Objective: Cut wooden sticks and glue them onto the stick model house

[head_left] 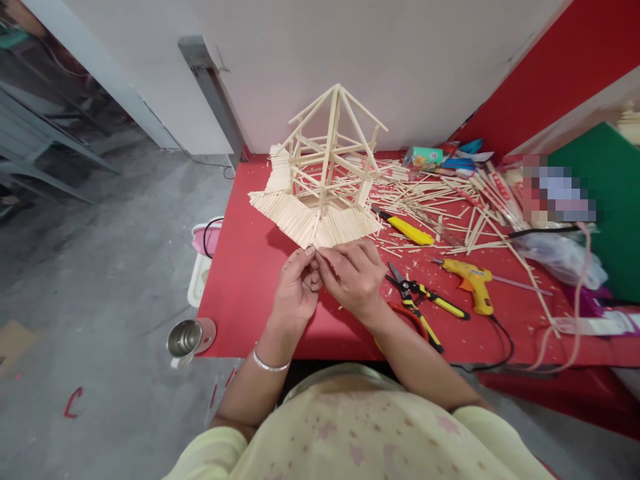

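Note:
A model house frame built of thin wooden sticks [327, 157] stands on the red table, with a pointed open top and a skirt of close-laid sticks [345, 225] around its lower part. At the skirt's front corner, my left hand [296, 283] pinches the tip with thumb and finger. Right beside it, my right hand [354, 275] is closed at the same corner, its fingertips touching the left ones. A narrow stick runs down the corner seam to my fingertips; whether anything else small is between them is hidden.
To the right lie a yellow utility knife [410, 230], yellow-black cutters [417, 297], a yellow glue gun [473, 280] with its cord, and many loose sticks [425, 200]. A metal mug [193, 339] sits at the table's left front edge. A wall rises behind the table.

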{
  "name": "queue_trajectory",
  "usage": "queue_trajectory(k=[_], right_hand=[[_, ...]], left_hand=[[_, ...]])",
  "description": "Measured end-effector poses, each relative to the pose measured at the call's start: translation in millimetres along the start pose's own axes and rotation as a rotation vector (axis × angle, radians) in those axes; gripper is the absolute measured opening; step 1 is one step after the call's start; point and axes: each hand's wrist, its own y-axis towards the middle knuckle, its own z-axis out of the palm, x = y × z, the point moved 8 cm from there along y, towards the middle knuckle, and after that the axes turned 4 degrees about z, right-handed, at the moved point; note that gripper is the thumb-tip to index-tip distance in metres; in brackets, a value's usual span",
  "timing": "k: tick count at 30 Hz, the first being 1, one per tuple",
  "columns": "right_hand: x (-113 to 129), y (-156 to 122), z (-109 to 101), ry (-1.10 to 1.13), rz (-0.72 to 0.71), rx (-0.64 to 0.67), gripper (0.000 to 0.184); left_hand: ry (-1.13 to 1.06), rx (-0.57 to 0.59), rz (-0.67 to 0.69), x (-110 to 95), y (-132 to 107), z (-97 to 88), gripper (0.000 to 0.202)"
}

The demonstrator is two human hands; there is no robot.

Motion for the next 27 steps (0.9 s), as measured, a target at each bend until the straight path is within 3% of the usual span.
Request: queue_trajectory(k=[5,11,15,18,21,23,27], right_hand=[[8,-13,-12,0.043,-0.042,0.048,0.021],[5,-55,-31,0.030,-0.029,0.158,0.017],[-41,-92,-69,-0.150,0.170,0.248,0.014],[-103,-125,-125,-0.430,0.547,0.229,0.024],[-145,-158,-164,-0.598,0.786,0.367,0.034],[-156,-172,-175,-0.595,0.855,0.432,0.036],[-152,-173,-174,-0.523,0.851,0.390,0.036]], left_hand=[[0.051,0.000,0.010,5,-15,-9.3,0.026],[0.151,0.044,-0.100,34,-33,-15.6,0.024],[0.193,0.069,-0.051,42,-34,-10.6,0.025],[0.231,0.047,-0.031,46,-34,-12.2,0.027],[0.241,0.060,-0.067,56,-36,-11.9,0.027],[0.233,0.078,-0.110,65,-39,-9.4,0.027],[0.218,0.101,-0.196,78,-47,0.3,0.027]])
